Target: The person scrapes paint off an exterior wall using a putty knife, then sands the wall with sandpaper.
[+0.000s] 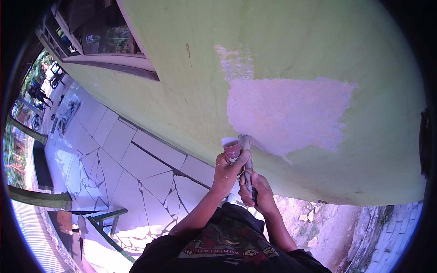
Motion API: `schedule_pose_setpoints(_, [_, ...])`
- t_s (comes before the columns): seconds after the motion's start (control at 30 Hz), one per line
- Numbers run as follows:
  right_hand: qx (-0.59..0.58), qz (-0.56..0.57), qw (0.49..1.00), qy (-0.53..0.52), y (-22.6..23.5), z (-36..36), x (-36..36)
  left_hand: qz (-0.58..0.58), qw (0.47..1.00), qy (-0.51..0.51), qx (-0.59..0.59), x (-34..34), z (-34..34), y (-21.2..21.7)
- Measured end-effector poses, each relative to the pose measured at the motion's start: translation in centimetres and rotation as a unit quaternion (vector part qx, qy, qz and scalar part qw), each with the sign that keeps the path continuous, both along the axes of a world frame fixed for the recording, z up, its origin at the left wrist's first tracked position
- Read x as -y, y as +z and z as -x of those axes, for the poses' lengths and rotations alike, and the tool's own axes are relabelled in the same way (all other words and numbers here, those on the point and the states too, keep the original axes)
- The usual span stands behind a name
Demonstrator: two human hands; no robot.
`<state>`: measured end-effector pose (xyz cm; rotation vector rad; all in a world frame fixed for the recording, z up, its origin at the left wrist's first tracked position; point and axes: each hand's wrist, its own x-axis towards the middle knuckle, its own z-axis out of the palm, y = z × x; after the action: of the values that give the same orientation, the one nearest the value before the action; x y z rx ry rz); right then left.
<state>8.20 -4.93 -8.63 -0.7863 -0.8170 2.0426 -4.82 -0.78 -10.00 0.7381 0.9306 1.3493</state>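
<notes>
Before the green wall, both my hands are raised close together. My left hand is closed around a curled reddish-brown sheet, pale on its other side, which looks like sandpaper. Its thumb lies against a narrow, flat, greyish scraper with a dark lower end. Lower down, my right hand is wrapped round the scraper's handle. The scraper stands nearly upright, its far end in front of the wall's lower part; whether it touches the wall I cannot tell. White smears mark my fingers and forearms.
A large whitish patch with ragged edges covers part of the green wall. A framed window is at upper left. Pale broken-tile paving runs along the wall's left. A green frame stands at lower left; dirt ground lies lower right.
</notes>
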Motion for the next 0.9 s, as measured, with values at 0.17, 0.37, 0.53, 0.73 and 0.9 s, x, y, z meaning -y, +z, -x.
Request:
schedule_pose_setpoints(0.17, [0.018,0.015,1.0,-0.007,-0.9,-1.0,-0.2,0.05,0.987,-0.03,0.147,0.3,-0.9,-1.1])
schedule_pose_setpoints(0.37, [-0.069,0.098,0.993,0.017,-0.8,-2.1,0.3,0.065,0.984,-0.017,0.162,1.0,-1.9,-1.4])
schedule_pose_setpoints(0.53, [0.005,0.049,0.999,-0.019,0.8,0.4,0.0,0.088,0.985,0.059,0.136,0.7,-1.9,0.7])
schedule_pose_setpoints(0.73, [0.076,0.04,0.996,-0.034,0.4,-0.1,1.1,0.089,0.987,0.072,0.112,1.4,-3.7,-1.8])
schedule_pose_setpoints(0.9, [0.134,-0.011,0.99,-0.047,-0.1,0.5,1.2,0.081,0.99,0.018,0.114,1.3,-2.6,-2.2])
